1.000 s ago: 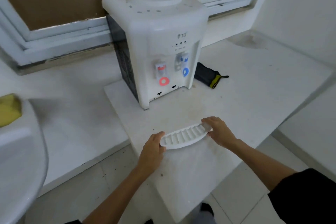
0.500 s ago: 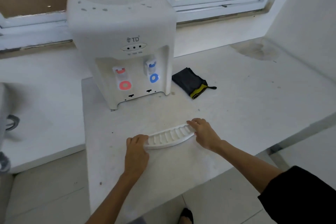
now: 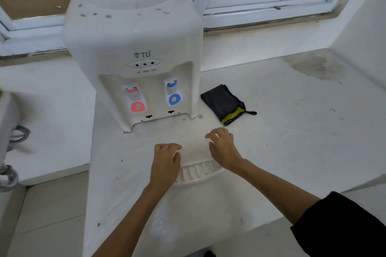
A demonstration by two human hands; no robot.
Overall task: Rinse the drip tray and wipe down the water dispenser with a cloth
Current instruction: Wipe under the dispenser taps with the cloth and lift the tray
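The white ribbed drip tray (image 3: 196, 172) lies on the white counter (image 3: 282, 142) in front of the white water dispenser (image 3: 133, 48). My left hand (image 3: 167, 158) hovers over the tray's left end and hides it, its fingers loosely curled past the far edge. Over the tray's right end is my right hand (image 3: 224, 148), fingers spread and blurred, holding nothing. A folded dark grey cloth with a yellow edge (image 3: 226, 103) lies to the right of the dispenser. The slot under the red and blue taps holds no tray.
A window frame (image 3: 261, 6) runs along the back wall. A white basin's edge with a grey drain pipe (image 3: 12, 137) shows at the far left. The counter's front edge drops to a tiled floor (image 3: 46, 215). A dark stain (image 3: 313, 67) marks the back right corner.
Both hands gripped the tray's ends before; now they have slid forward over it and the right hand's fingers have spread. The view has swung to face the dispenser.
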